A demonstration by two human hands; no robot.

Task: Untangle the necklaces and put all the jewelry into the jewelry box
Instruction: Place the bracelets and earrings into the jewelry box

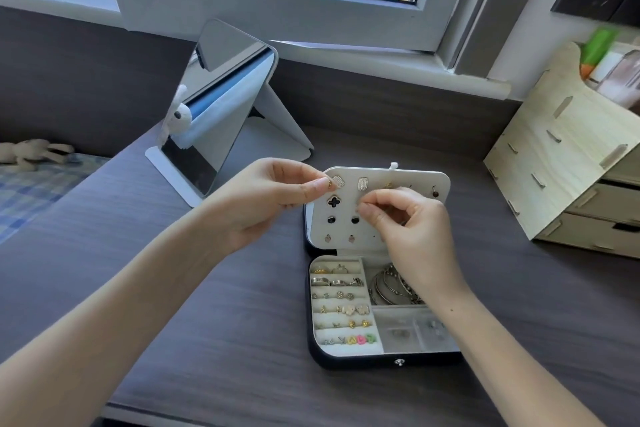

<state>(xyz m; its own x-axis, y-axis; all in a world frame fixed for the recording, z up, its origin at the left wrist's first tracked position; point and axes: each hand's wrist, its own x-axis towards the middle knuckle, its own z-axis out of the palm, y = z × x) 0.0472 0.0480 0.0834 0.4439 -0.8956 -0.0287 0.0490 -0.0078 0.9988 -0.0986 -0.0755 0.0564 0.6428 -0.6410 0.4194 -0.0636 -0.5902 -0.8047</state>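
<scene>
A dark jewelry box (360,362) lies open on the desk, its white earring panel (415,180) raised at the back. Rings and studs fill the slotted rows on the left (341,305); silver bangles (388,284) sit in the upper right compartment. My left hand (263,198) is above the panel's left edge, with thumb and forefinger pinched on a small gold piece beside a sparkly earring (337,181). My right hand (408,222) is over the panel's middle, fingertips pinched together on something too small to make out. No necklace chain is plainly visible.
A folding mirror (221,107) stands behind and left of the box. A pale wooden drawer organiser (571,163) stands at the right. The dark wood desk (207,305) has its front edge near the bottom. A bed with a plush toy (31,152) is at far left.
</scene>
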